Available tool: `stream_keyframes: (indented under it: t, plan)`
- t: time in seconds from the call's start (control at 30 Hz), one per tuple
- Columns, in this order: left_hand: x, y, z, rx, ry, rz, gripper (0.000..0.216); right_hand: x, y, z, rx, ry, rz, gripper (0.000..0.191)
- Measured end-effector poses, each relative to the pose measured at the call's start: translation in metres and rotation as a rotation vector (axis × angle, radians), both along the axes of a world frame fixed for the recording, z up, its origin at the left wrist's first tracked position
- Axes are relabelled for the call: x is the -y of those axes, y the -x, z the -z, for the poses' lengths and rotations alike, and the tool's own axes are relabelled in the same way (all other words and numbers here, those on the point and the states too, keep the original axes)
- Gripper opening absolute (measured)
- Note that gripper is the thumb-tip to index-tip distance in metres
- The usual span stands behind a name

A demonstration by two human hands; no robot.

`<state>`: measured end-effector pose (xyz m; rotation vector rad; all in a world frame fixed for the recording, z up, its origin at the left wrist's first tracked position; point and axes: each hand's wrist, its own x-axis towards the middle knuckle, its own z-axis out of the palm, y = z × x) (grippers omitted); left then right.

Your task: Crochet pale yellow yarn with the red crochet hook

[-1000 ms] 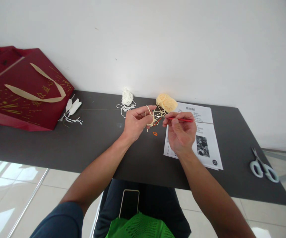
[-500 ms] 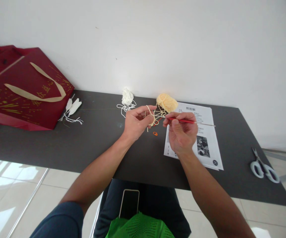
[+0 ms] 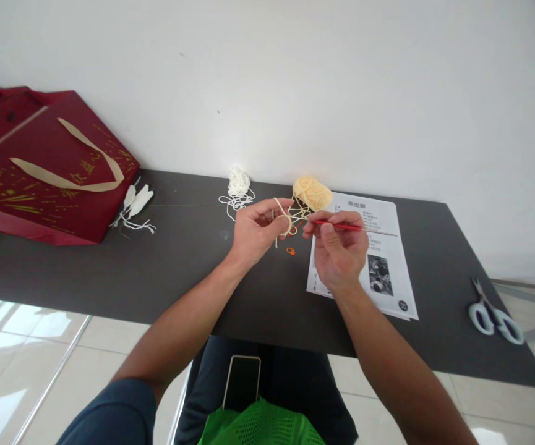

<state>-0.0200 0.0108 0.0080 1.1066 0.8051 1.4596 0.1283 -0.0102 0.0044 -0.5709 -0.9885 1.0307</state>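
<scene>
My left hand [image 3: 258, 232] pinches a small loop of pale yellow yarn [image 3: 287, 230], with a strand passing over the index finger. Opposite it, my right hand [image 3: 339, 247] is closed around the red handle of a crochet hook [image 3: 341, 226]. The hook's tip points left into the yarn at the left fingertips; its thin metal back end sticks out to the right. Just behind the hands lies the yellow yarn ball [image 3: 312, 192], with loose strands running down from it. An orange stitch marker [image 3: 291, 251] rests on the table below the fingers.
Printed sheets [image 3: 388, 296] lie under my right hand on the dark table [image 3: 179, 266]. White yarn [image 3: 239, 182] is at the back, small white pieces with tails [image 3: 137, 201] by a red gift bag [image 3: 49, 167]. Scissors [image 3: 494, 318] sit far right; a phone [image 3: 242, 380] is on my lap.
My right hand and the crochet hook have shifted slightly left, bringing the hook nearer the left fingers. The left hand keeps its pinch on the yarn, almost still.
</scene>
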Motion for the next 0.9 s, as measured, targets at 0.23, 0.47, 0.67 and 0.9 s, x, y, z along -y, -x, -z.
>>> stream_keyframes:
  t: [0.23, 0.47, 0.67, 0.9]
  plan:
    - [0.0, -0.002, 0.0, 0.04, 0.003, 0.015, 0.034, -0.001, 0.0, 0.002, -0.072, 0.108, -0.109, 0.009]
    - [0.0, -0.004, -0.001, 0.045, 0.048, -0.033, 0.046, -0.001, 0.007, 0.006, 0.009, 0.173, -0.081, 0.01]
    - [-0.002, -0.005, 0.002, 0.094, 0.082, -0.09, 0.039, 0.005, 0.01, 0.011, 0.259, 0.096, 0.183, 0.014]
    - [-0.004, -0.007, -0.001, 0.342, 0.279, -0.014, 0.039, 0.012, 0.004, 0.016, 0.677, -0.242, 0.376, 0.028]
